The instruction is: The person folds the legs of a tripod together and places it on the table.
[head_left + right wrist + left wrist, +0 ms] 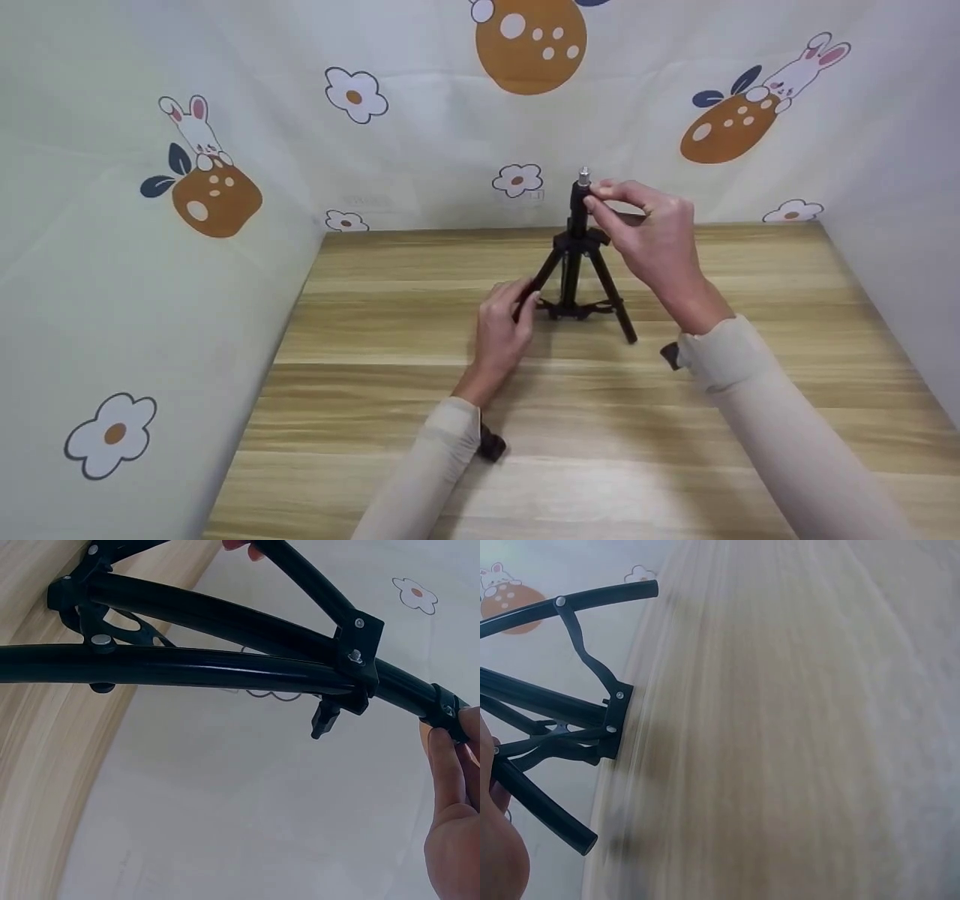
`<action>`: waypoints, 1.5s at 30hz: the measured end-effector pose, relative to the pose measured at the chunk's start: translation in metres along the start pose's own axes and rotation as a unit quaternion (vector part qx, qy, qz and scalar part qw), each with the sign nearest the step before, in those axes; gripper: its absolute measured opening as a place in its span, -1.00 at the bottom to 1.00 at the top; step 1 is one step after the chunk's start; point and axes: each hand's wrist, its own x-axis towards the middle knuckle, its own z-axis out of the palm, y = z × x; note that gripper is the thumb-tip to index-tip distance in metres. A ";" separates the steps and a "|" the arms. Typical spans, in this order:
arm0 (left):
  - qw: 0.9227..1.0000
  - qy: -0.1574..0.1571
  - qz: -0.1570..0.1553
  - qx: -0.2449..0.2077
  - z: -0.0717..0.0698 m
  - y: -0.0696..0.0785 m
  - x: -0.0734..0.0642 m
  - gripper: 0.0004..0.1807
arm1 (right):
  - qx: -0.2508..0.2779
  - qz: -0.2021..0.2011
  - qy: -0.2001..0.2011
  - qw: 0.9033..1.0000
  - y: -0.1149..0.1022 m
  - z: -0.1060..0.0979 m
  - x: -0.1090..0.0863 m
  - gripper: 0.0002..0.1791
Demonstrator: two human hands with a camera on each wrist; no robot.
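A small black tripod with a silver screw tip stands near the back of the wooden table, its legs spread. My left hand grips the left leg; in the left wrist view only part of that hand shows at the edge. Up at the column's top, my right hand pinches the black collar below the screw tip between thumb and fingers. The right wrist view shows this hand on the collar, with a small black knob lower on the tripod.
The wood-grain table reaches back to a pale cloth wall printed with rabbits, oranges and flowers. That cloth also rises along the left and right sides. A small black device sits at the left wrist, another at the right.
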 end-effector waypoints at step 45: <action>1.000 0.022 -0.009 -0.016 0.004 0.001 0.002 -0.74 | 0.016 0.010 0.003 1.000 -0.001 0.002 -0.002 -0.85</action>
